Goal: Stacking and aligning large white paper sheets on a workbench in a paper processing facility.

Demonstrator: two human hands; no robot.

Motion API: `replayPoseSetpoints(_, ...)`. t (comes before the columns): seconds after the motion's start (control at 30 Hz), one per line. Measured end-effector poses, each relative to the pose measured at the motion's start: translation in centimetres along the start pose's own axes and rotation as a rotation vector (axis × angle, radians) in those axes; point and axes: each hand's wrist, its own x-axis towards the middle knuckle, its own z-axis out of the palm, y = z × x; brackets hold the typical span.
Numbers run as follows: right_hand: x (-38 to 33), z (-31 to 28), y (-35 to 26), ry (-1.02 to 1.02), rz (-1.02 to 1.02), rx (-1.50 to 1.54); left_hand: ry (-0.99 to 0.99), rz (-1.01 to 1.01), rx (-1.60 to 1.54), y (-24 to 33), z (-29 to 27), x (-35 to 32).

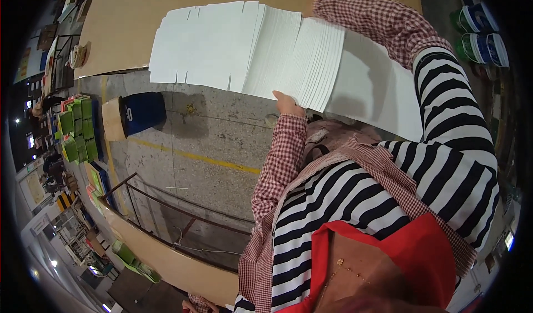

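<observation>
The left hand (290, 104) grasps the near edge of white sheets (277, 52), already fanned; the right hand (309, 9), far side, is mostly hidden, its grip unclear.

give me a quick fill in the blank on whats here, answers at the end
1. The hand at the near edge of the sheets is the person's ____ one.
2. The sheets are coloured ____.
3. The line painted on the floor is ____.

Missing words: left; white; yellow.

Sheets (205, 46): smooth matt paper. Tabletop (125, 32): smooth. Sleeves (284, 146): matt cloth.
</observation>
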Motion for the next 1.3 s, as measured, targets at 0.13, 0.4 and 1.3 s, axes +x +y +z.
replayPoseSetpoints(0.13,0.1,0.6,0.4,0.097,-0.02,0.027,0.185,-0.018,0.133,-0.3,0.2,0.3)
replayPoseSetpoints(0.4,-0.5,4.0,2.5,0.257,-0.047,0.129,-0.027,0.037,-0.107,-0.7,-0.3,1.9)
replayPoseSetpoints(1.3,-11.2,10.7,4.4,0.507,0.194,0.384,0.151,0.251,0.556,-2.0,-0.9,-0.7)
